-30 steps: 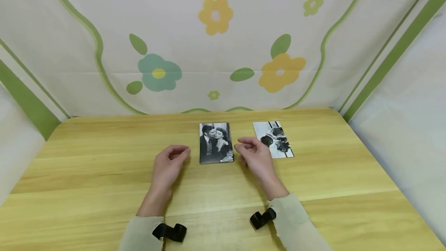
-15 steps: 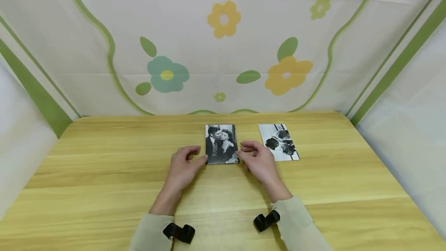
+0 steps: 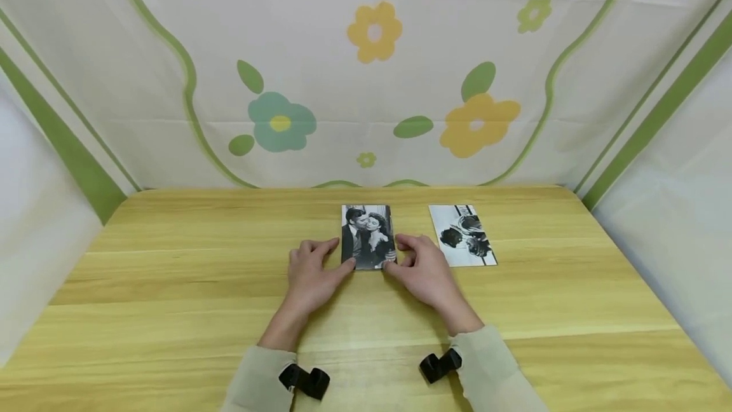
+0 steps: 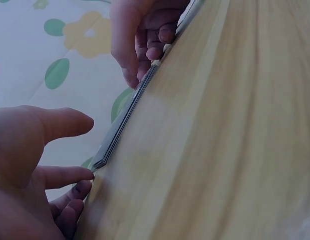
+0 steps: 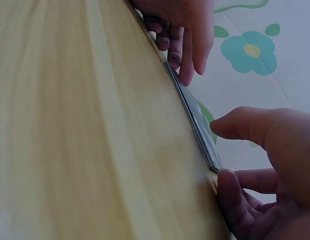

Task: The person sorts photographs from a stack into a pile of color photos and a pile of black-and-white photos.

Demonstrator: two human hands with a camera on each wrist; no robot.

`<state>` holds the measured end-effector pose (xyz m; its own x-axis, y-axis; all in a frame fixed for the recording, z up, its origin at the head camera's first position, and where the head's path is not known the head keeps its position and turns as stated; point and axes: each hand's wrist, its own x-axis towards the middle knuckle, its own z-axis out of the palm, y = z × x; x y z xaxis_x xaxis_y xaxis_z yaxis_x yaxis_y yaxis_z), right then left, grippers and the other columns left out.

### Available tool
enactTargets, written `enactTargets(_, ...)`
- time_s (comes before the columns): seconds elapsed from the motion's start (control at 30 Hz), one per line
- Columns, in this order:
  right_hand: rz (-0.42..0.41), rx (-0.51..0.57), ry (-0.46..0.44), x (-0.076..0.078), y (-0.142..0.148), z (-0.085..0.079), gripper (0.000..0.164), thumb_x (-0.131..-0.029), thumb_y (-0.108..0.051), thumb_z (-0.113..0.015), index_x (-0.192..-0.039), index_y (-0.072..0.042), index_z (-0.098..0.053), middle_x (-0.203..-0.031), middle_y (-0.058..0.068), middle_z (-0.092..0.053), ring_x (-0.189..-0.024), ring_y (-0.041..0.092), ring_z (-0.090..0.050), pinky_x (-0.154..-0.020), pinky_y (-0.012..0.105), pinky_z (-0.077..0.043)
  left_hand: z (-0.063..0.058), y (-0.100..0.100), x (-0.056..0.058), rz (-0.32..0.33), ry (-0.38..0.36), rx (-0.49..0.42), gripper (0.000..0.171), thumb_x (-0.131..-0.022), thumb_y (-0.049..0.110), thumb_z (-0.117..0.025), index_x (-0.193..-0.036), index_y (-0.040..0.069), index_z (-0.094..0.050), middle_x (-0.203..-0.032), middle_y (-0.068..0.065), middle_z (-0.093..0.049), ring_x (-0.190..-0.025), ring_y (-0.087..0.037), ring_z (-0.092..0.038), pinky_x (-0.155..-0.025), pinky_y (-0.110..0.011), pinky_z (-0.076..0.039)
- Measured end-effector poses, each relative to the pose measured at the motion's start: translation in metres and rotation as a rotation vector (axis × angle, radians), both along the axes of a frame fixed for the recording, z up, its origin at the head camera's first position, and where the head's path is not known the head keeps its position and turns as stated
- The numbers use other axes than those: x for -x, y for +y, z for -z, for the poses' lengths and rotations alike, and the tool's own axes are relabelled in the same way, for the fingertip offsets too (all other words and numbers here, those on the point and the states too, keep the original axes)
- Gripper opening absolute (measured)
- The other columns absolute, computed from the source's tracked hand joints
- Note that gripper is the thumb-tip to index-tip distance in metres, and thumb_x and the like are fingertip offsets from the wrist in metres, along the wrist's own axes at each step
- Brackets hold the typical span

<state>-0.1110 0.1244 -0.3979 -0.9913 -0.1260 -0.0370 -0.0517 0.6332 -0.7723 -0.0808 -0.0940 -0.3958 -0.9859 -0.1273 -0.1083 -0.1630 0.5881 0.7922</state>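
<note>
A small stack of black-and-white photo cards [image 3: 366, 237], the top one showing a couple, lies on the wooden table. In both wrist views its edge shows several thin layers. My left hand [image 3: 311, 275] is at the stack's left side, index fingertip right at the edge and thumb raised over the near left corner. On the opposite side is my right hand [image 3: 426, 272], its fingers bent along the right edge and its thumb over the near right corner. In the right wrist view that thumb [image 5: 240, 122] stands apart from the cards. Neither hand grips the stack.
Another black-and-white photo card [image 3: 452, 234] lies to the right, just beyond my right hand. The table [image 3: 171, 310] meets a white cloth backdrop [image 3: 337, 94] with printed flowers. Black wrist mounts [image 3: 305, 380] sit on both sleeves.
My left hand has moved right to the stack's left edge and its fingers have spread. My right hand's thumb has come over the near right corner. The camera view has shifted slightly.
</note>
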Motion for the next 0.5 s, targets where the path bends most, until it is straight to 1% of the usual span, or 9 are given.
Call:
enactTargets(0.13, -0.009, -0.045, -0.003, -0.0027, 0.0012, 0.0001, 0.070, -0.087, -0.025, -0.086, -0.150, -0.004, -0.062, -0.123, 0.008, -0.068, -0.081, 0.011, -0.060, -0.081, 0.031, -0.051, 0.0019, 0.0031, -0.0013, 0.010, -0.002, 0.007, 0.064, -0.096, 0.039, -0.077, -0.151, 0.009, -0.062, -0.143, -0.019, -0.052, -0.125, -0.036, -0.039, -0.104, -0.054, -0.036)
enactTargets(0.33, -0.011, -0.059, 0.025, -0.0004, 0.0005, 0.0016, 0.069, -0.087, -0.026, -0.086, -0.150, -0.007, -0.063, -0.120, 0.008, -0.067, -0.080, 0.013, -0.059, -0.078, 0.032, -0.049, 0.0005, 0.0044, 0.0006, 0.017, 0.030, 0.006, 0.061, -0.096, 0.038, -0.076, -0.150, 0.010, -0.064, -0.142, -0.020, -0.052, -0.122, -0.036, -0.039, -0.103, -0.054, -0.034)
enactTargets(0.5, -0.008, -0.061, 0.016, 0.0004, -0.0022, 0.0030, 0.070, -0.087, -0.028, -0.086, -0.150, -0.010, -0.063, -0.121, 0.006, -0.066, -0.081, 0.011, -0.059, -0.078, 0.032, -0.050, -0.0002, 0.0026, -0.0005, 0.003, 0.016, -0.005, 0.061, -0.097, 0.037, -0.076, -0.151, 0.011, -0.063, -0.141, -0.019, -0.052, -0.124, -0.036, -0.038, -0.105, -0.055, -0.033)
